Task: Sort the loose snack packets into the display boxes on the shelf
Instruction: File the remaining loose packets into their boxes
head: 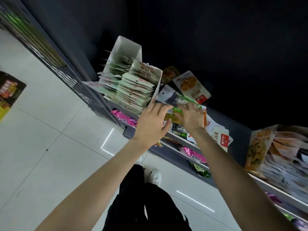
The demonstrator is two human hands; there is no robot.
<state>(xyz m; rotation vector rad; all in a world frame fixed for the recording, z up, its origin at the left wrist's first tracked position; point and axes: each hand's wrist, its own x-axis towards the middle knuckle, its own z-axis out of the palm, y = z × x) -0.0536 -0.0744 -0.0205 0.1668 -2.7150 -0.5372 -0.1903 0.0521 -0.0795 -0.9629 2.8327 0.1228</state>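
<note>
On the top shelf (176, 135), seen from the head camera, both hands are meeting over a pile of loose snack packets (191, 85) lying just right of a white display box (131, 77). That box is standing packed with pale green packets in two rows, its open side facing the person. The left hand (152, 121) is reaching up with fingers spread and mostly straight, its fingertips touching the near edge of a grey-and-green packet (173, 98) beside the box's right wall; it is gripping nothing that can be seen. The right hand (191, 116) is lying directly against it, fingers curled down onto a yellow-green packet (173, 115), apparently grasping it, though motion blur is hiding the exact hold. More red-and-white packets are spreading out beyond and to the right of the right hand. Farther right, a second display box (260, 147) is leaning, blurred. Pink packets (124, 117) are sitting on lower shelves, above a pale tiled floor (50, 139).
</note>
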